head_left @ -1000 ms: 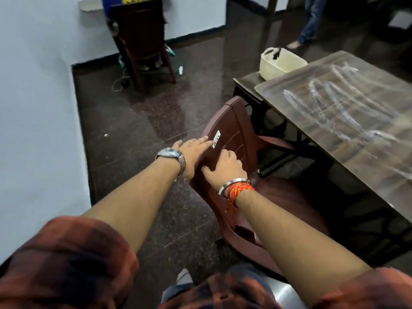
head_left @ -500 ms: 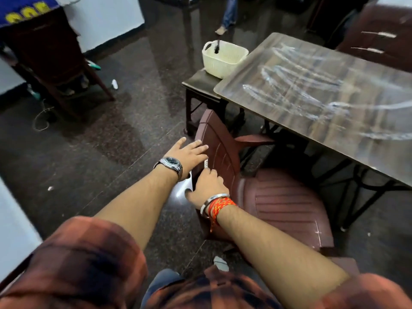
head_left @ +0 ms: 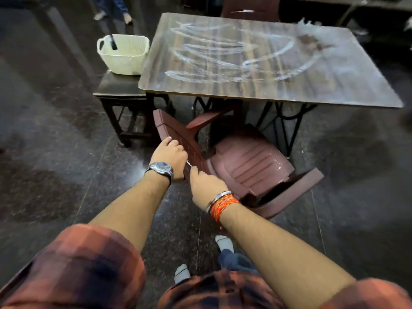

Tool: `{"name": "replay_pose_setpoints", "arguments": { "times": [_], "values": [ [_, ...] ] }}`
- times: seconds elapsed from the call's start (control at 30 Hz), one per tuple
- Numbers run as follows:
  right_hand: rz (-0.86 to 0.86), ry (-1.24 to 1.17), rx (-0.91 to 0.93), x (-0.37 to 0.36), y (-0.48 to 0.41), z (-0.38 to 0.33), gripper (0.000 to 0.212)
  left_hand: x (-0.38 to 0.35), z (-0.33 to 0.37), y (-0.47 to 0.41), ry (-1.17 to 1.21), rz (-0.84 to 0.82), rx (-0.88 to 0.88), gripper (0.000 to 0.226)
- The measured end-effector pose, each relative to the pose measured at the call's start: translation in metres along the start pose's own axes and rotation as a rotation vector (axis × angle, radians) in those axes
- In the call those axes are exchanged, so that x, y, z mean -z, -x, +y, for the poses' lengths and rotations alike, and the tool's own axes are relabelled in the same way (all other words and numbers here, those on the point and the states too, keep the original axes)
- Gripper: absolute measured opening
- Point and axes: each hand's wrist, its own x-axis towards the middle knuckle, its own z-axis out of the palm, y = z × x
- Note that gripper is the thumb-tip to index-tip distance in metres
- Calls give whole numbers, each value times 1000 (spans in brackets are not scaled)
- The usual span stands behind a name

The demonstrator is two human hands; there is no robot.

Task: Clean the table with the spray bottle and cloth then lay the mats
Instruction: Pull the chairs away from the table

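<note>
Two hands mid-frame: left hand (head_left: 170, 156) grips the back of the plastic chair (head_left: 249, 163), right hand (head_left: 206, 186) probably too; slide slowly, missing the counter (head_left: 334, 85).

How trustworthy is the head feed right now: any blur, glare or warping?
Head view: dim room, glare sheen on the table, floor reflecting light; sleeves and the table's far right corner blurred; wide-angle stretches the edges; left hand and right hand on the chair fairly sharp.

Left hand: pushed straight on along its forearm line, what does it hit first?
The left hand grips the chair backrest, so it meets that at once. Past it, probably the chair's armrest under the table edge, though depth is unclear.
</note>
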Motion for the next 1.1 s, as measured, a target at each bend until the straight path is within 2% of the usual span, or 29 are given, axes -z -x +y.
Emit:
{"name": "replay_pose_setpoints", "arguments": {
  "times": [0.2,0.37,0.5,0.6,0.83,0.9,1.1],
  "values": [
    [-119,80,14,8,51,69,60,21,67,8,67,50,-90,39],
    [-179,164,-7,11,109,141,73,45,130,6,90,44,-244,32],
    [-256,219,-62,17,154,203,74,51,173,2,234,38,-365,31],
    [-254,214,-151,20,179,235,67,48,187,-3,303,48,-442,22],
    [-86,179,-203,-2,153,213,36,52,197,-10,127,-76,-224,28],
    [-42,253,-101,4,156,230,26,55,209,-11,123,-86,-154,28],
    [-22,284,62,12,164,282,24,70,248,-14,155,-76,-65,27]
  ]
}}
